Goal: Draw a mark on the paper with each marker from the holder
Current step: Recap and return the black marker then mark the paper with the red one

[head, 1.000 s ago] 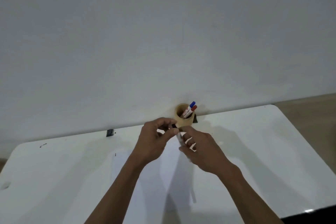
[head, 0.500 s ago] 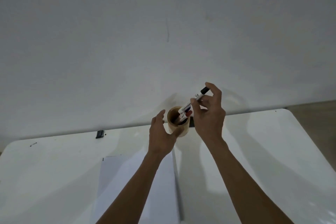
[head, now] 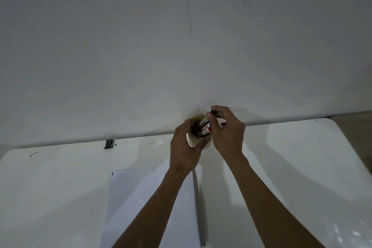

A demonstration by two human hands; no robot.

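Observation:
A tan round holder (head: 195, 140) stands at the far edge of the white table (head: 291, 157), against the wall. My left hand (head: 184, 150) is wrapped around its left side. My right hand (head: 227, 132) grips a black-capped marker (head: 209, 116) whose lower end is inside the holder. A red-capped marker (head: 207, 129) and other marker bodies lean inside the holder. The white paper (head: 149, 193) lies on the table in front of me, partly under my forearms.
A small black clip (head: 109, 143) sits at the table's far edge on the left. A grey wall (head: 181, 46) rises directly behind the table. The table's rounded right corner (head: 332, 122) borders a strip of floor.
My right hand has lowered the black-capped marker down into the holder. My left hand has closed around the holder's side. The camera has tilted up slightly.

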